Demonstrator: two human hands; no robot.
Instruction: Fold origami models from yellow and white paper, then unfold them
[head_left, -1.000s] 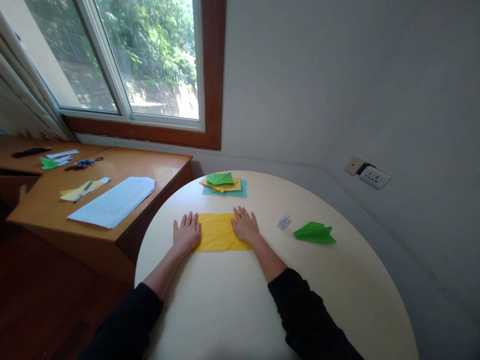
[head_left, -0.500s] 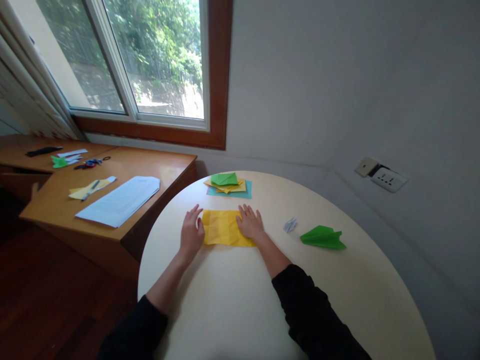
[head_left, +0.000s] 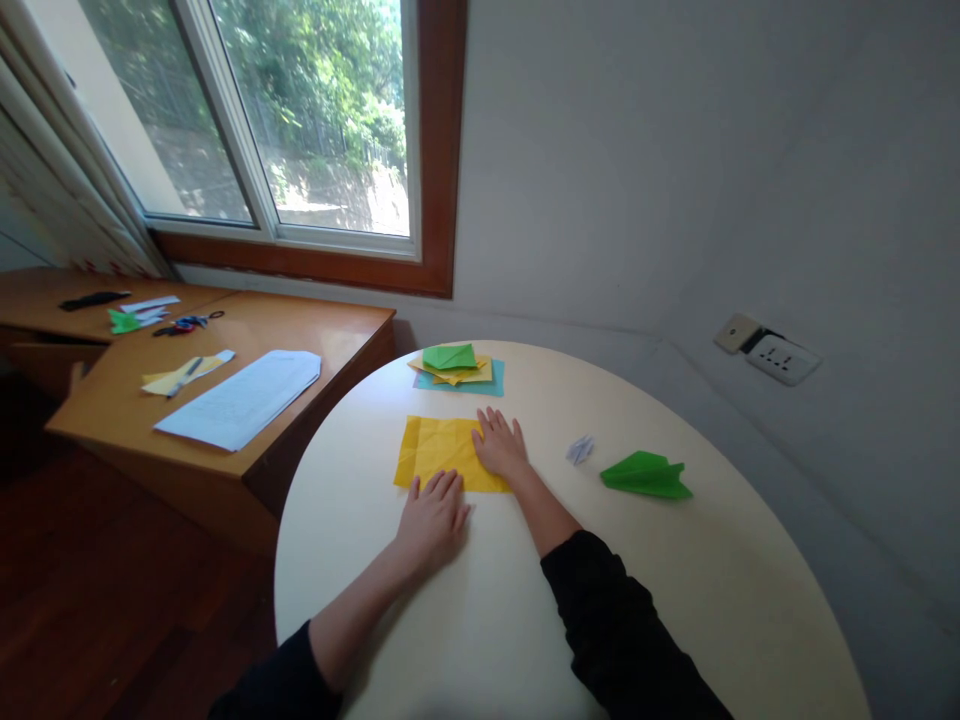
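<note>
Far left of both hands, on the wooden desk (head_left: pixel 315 335): a black strip (head_left: pixel 91 299), a green scrap (head_left: pixel 122 322) among white slips, and scissors (head_left: pixel 185 323). Nearer in on the same desk: a yellow slip (head_left: pixel 180 374) with a pen on it, then a white sheet (head_left: pixel 241 397) with one clipped corner, well left of the left hand.

Round table (head_left: pixel 675 580), pale cream. Left hand (head_left: pixel 433 517): palm down, fingers spread and flat, gripping nothing. Its fingertips lie on the near edge of the yellow paper (head_left: pixel 435 455); the palm rests on bare tabletop.

Yellow paper: a creased rectangle lying flat, just beyond the left hand and reaching right under the right hand. Its left part is uncovered.

Straight beyond the yellow paper, away from both hands: a small stack (head_left: pixel 459 370), a teal sheet at the bottom, yellow pieces over it, a folded green piece on top. Not touching the yellow paper.

Right hand (head_left: pixel 501 450): palm down, fingers spread, pressed flat on the right end of the yellow paper, closed on nothing. The two hands are apart, the left nearer the body.

Right of the right hand: a small white folded piece (head_left: pixel 580 449), near. Further right, a green plane (head_left: pixel 645 475) lying flat. On the wall beyond it, a socket (head_left: pixel 780 358).
</note>
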